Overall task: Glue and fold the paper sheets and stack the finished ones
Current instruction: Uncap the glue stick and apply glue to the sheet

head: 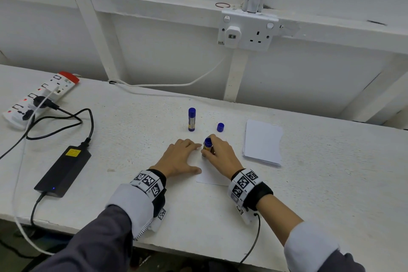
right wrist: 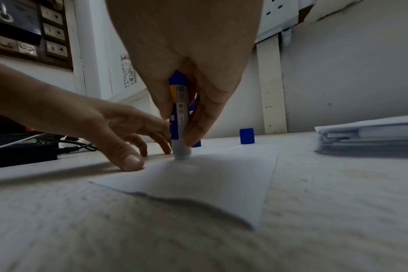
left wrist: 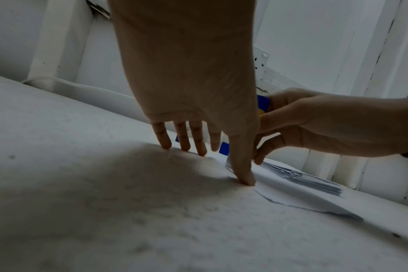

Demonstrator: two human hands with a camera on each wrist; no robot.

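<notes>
At frame centre, our right hand (head: 220, 154) grips the uncapped glue stick (right wrist: 180, 117) upright, tip on the paper sheet (right wrist: 210, 180). Our left hand (head: 178, 157) lies flat on the bench (head: 132, 139), thumb pinning the sheet's edge. We should stroke evenly, keeping it pinned.

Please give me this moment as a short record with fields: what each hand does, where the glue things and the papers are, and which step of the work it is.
left hand: fingers spread flat, thumb pressing the left edge of the single sheet
right hand: grips the open glue stick, tip down on the sheet
loose cap: standing on the table, behind the hands
second glue stick: capped, upright
paper pile: right of the sheet
step: gluing; no fold visible yet
</notes>
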